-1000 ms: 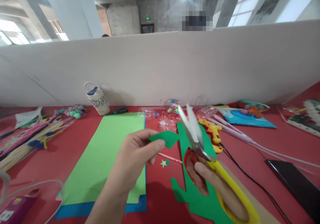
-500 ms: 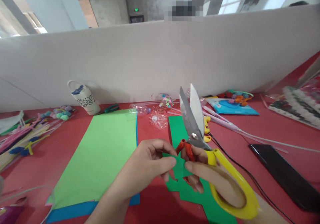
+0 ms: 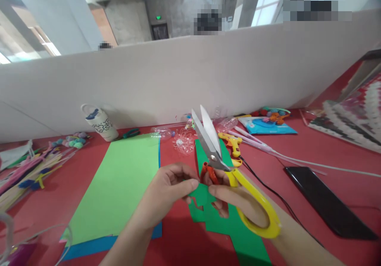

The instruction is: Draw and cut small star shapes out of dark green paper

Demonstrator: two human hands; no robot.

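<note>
Over the red table [image 3: 297, 151], beside the light-green sheet [image 3: 122, 186], my right hand [image 3: 235, 202] grips the scissors [image 3: 214, 151], blades parted and pointing up, away from my left hand [image 3: 166, 194], which pinches the dark-green scrap [image 3: 205, 192] near their pivot.

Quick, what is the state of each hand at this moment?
Left hand: closed, pinching a green paper piece.
Right hand: closed on the scissors, whose blades are open.

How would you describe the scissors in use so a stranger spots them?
Over the red table, above the dark green paper, the right hand holds scissors, blades open, pointing up. Their yellow handle loop and red grip set them apart from the small green-handled tool near the white bottle.
</note>
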